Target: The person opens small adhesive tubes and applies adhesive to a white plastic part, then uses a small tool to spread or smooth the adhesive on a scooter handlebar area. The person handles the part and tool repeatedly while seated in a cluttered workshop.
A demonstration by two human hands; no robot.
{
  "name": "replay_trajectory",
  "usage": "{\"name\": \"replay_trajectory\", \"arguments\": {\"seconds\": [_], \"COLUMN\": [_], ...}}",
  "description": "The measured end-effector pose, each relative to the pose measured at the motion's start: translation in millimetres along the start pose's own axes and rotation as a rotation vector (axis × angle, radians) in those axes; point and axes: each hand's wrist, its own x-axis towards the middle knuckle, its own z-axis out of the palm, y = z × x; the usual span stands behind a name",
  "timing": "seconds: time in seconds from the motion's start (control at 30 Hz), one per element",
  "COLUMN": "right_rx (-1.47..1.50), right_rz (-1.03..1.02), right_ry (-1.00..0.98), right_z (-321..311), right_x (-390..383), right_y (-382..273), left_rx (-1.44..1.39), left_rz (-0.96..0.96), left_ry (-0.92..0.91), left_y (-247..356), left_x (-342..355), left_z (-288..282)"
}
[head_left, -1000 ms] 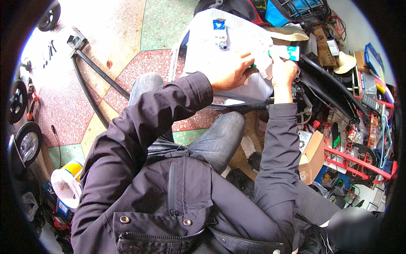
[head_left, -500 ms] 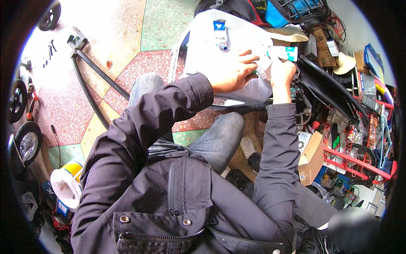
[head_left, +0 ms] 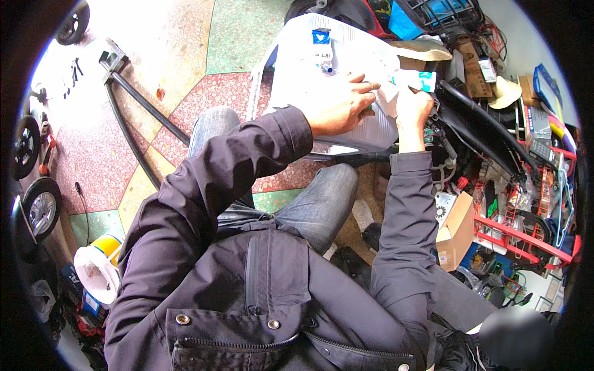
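A white plastic surface with ribbed sides (head_left: 291,83) stands in front of me, partly washed out by glare. My right hand (head_left: 413,111), at its right side, grips a white-and-teal tube (head_left: 427,81), whose teal end sticks out beyond the fingers. My left hand (head_left: 346,106) is over the front part of the white surface, its fingers curled. A bit of green shows under its fingertips, but what it belongs to is hidden. Between the hands lies pale crumpled material (head_left: 387,99), too bright to make out. Farther back, a blue-and-white tube (head_left: 322,49) lies on the white surface, nozzle toward me.
Black curved tubing (head_left: 489,127) runs along the right, beside a red metal rack (head_left: 520,238) and an open cardboard box (head_left: 455,232). A black metal frame (head_left: 148,111) lies on the tiled floor at left. A white-and-yellow bucket (head_left: 99,272) and small wheels (head_left: 42,209) are farther left.
Both hands stay nearly in place. The teal end of the tube in my right hand has tilted and shifted slightly downward.
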Motion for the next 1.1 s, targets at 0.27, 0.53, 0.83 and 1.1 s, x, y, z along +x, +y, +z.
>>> {"name": "replay_trajectory", "arguments": {"seconds": [0.27,0.53,0.83,1.1], "right_rx": [-0.119,-0.376,-0.563,-0.215], "right_rz": [-0.038,-0.232,-0.245,-0.318], "right_ry": [0.039,0.03,-0.01,0.094], "right_z": [-3,-6,-8,-31], "right_x": [6,-6,2,2], "right_y": [18,-14,-9,3], "left_rx": [0.005,0.004,0.012,-0.066], "left_rz": [-0.004,0.004,0.004,0.018], "left_ry": [-0.005,0.012,0.004,0.073], "left_y": [1,0,2,6], "left_x": [1,1,2,7], "left_z": [-1,0,-2,-4]}}
